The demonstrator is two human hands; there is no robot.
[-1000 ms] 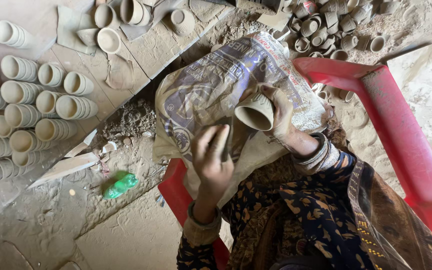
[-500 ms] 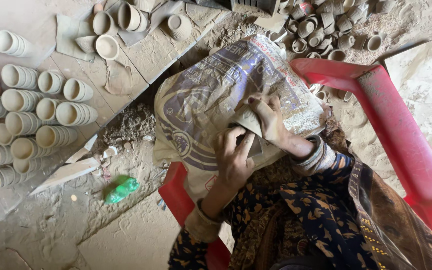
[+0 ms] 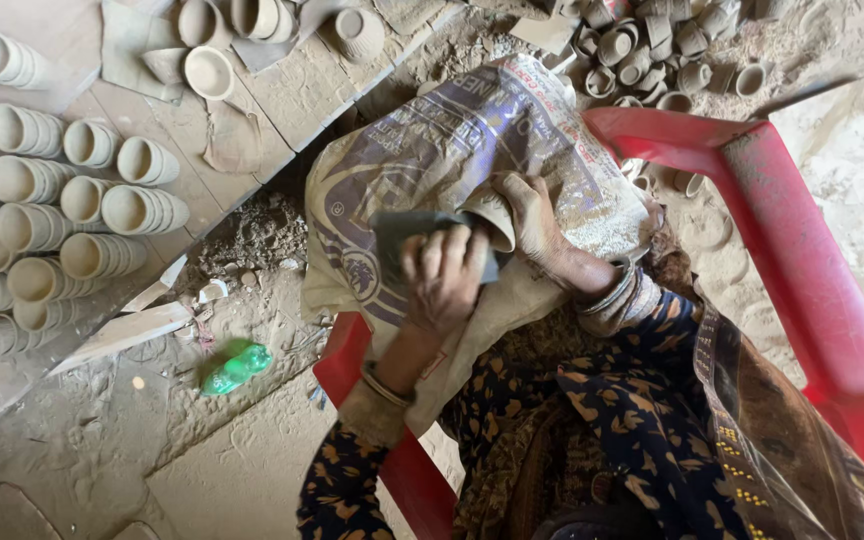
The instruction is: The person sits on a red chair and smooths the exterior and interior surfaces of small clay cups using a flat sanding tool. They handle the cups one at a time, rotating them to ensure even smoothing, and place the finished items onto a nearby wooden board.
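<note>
Two hands meet over the woven sack (image 3: 432, 150) on the lap: right hand (image 3: 537, 220) wrapped around a clay cup (image 3: 492, 215), left hand (image 3: 444, 275) pinching a dark abrasive pad (image 3: 402, 232) against it. Best to rub lightly and keep the grip gentle; unfired rims probably chip easily.

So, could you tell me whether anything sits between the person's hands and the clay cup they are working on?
Nothing visible for the right hand, which grips the clay cup directly. The left hand presses a dark abrasive sheet against it, so that sheet lies between.
</note>
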